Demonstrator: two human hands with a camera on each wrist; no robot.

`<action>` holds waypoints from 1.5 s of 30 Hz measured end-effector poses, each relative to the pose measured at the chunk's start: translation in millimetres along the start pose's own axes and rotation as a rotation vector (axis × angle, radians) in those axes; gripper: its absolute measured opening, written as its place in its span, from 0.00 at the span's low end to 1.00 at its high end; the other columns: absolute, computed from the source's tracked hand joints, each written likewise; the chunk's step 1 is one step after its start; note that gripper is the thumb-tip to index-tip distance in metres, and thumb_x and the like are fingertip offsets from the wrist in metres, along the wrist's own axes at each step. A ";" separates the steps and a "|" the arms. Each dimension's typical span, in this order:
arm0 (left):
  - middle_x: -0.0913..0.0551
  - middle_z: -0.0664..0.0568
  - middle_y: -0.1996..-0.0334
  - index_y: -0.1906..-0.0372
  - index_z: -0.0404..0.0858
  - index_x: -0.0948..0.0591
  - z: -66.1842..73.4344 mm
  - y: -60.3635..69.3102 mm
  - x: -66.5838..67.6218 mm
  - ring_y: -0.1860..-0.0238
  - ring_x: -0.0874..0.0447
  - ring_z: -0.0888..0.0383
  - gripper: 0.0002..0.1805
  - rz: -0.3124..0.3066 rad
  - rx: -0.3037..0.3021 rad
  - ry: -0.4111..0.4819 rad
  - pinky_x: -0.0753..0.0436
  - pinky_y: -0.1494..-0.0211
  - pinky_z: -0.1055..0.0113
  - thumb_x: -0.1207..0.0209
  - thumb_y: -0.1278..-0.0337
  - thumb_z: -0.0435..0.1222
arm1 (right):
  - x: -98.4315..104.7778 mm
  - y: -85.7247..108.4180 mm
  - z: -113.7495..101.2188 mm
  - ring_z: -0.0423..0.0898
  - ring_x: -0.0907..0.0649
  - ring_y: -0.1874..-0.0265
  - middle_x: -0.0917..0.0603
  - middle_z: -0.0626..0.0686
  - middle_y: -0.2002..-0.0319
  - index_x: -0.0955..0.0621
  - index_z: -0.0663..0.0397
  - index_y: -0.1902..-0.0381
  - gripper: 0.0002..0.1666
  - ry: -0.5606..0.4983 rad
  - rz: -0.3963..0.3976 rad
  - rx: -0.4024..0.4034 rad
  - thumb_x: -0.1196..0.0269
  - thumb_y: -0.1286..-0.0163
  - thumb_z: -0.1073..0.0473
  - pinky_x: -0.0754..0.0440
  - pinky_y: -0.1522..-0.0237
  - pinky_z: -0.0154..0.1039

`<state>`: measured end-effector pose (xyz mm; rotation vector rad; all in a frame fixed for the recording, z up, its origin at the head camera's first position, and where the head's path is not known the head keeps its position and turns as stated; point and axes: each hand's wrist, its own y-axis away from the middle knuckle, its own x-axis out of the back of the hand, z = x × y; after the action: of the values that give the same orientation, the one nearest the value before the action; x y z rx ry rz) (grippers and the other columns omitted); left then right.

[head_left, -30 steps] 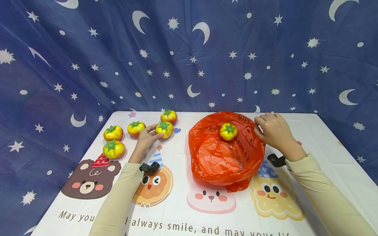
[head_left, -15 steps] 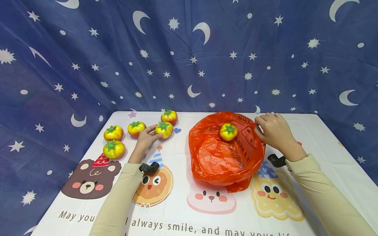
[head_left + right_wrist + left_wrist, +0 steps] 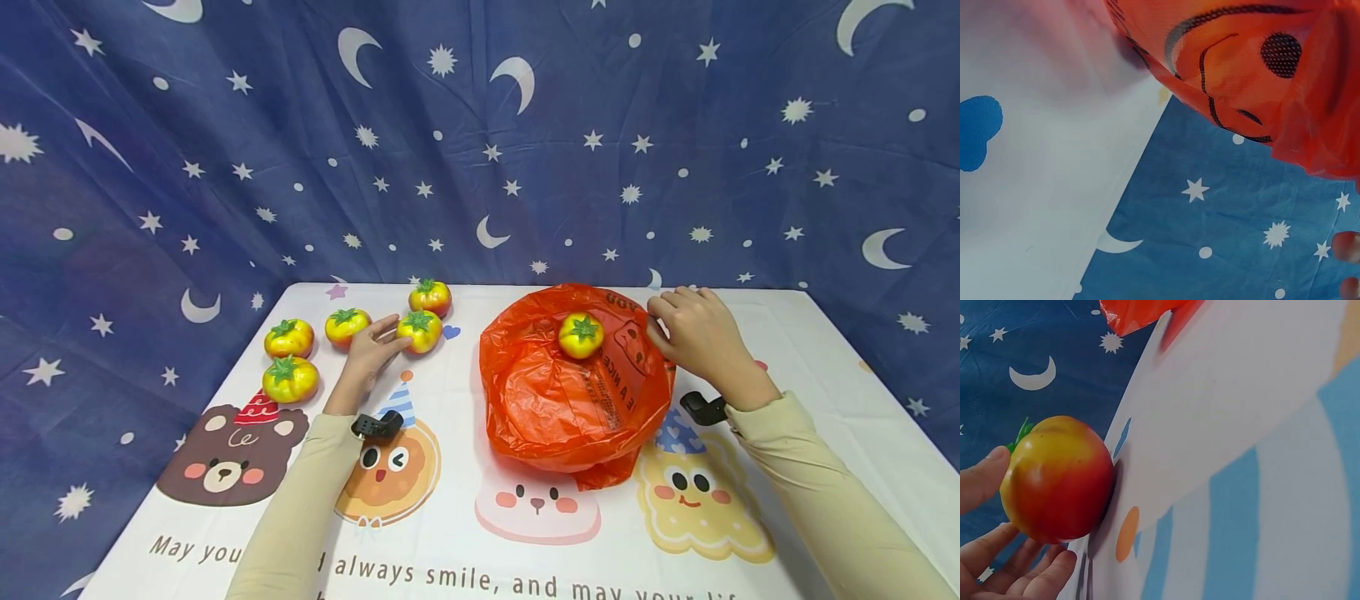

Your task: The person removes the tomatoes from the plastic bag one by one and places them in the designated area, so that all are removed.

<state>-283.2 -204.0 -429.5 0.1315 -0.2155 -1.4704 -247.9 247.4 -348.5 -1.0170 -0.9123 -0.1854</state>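
Note:
My left hand (image 3: pixel 369 354) is beside a yellow-and-red tomato (image 3: pixel 419 332) with a green leafy top, which rests on the table. In the left wrist view, the thumb (image 3: pixel 988 472) lies at the left edge of that tomato (image 3: pixel 1060 481), with loosely bent fingers below it. Whether they press on it is hard to see. With its fingers curled, my right hand (image 3: pixel 697 332) pinches the right rim of an orange-red plastic bag (image 3: pixel 540 400). The bag stands with its mouth spread. Another tomato (image 3: pixel 581 335) sits inside, toward the back.
One tomato (image 3: pixel 431 298) stands just behind the one at my left hand. More tomatoes are to the left: one close (image 3: pixel 347 327), one farther (image 3: pixel 288 338) and one nearer me (image 3: pixel 290 379). A printed white cloth (image 3: pixel 420 550) covers the table; a blue starry curtain (image 3: pixel 420 125) hangs behind.
My left hand has drawn back slightly to the left while the tomato beside it has stayed in place. The right hand and the bag have not moved.

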 end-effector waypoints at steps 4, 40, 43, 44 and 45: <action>0.37 0.46 0.30 0.30 0.38 0.38 2.8 1.7 0.7 0.32 0.35 0.50 0.34 0.009 -0.008 0.018 0.31 0.31 0.59 0.42 0.41 0.30 | 0.3 0.0 -0.3 0.52 0.28 0.80 0.24 0.55 0.83 0.27 0.58 0.79 0.06 0.001 -0.006 -0.004 0.41 0.47 0.64 0.37 0.77 0.42; 0.30 0.38 0.35 0.34 0.34 0.34 59.5 23.9 -8.4 0.39 0.27 0.44 0.26 0.044 -0.305 0.062 0.27 0.35 0.56 0.49 0.33 0.40 | 3.6 -1.2 -2.7 0.53 0.28 0.79 0.23 0.55 0.82 0.27 0.58 0.78 0.06 0.002 -0.016 -0.016 0.40 0.47 0.64 0.36 0.77 0.43; 0.29 0.38 0.36 0.34 0.33 0.33 66.2 26.6 -14.9 0.47 0.20 0.54 0.26 0.024 -0.319 0.041 0.25 0.38 0.56 0.49 0.33 0.39 | 3.5 -1.3 -2.8 0.53 0.28 0.79 0.23 0.56 0.82 0.27 0.58 0.78 0.06 0.002 -0.019 -0.014 0.40 0.46 0.64 0.36 0.76 0.43; 0.29 0.38 0.37 0.34 0.33 0.33 67.8 27.2 -17.3 0.51 0.19 0.58 0.26 0.018 -0.323 0.032 0.24 0.39 0.56 0.49 0.33 0.39 | 3.4 -1.5 -2.8 0.53 0.27 0.79 0.23 0.56 0.82 0.27 0.58 0.78 0.05 0.002 -0.018 -0.013 0.40 0.46 0.64 0.36 0.76 0.43; 0.29 0.38 0.37 0.34 0.33 0.33 69.1 27.2 -19.7 0.54 0.18 0.62 0.26 0.011 -0.329 0.028 0.23 0.40 0.56 0.49 0.34 0.39 | 3.3 -1.7 -2.8 0.53 0.27 0.79 0.23 0.56 0.82 0.26 0.58 0.78 0.05 0.001 -0.017 -0.012 0.40 0.46 0.64 0.36 0.76 0.43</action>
<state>-273.9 -178.8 -357.5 -0.1150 0.0502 -1.4724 -245.1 245.1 -345.5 -1.0204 -0.9205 -0.2061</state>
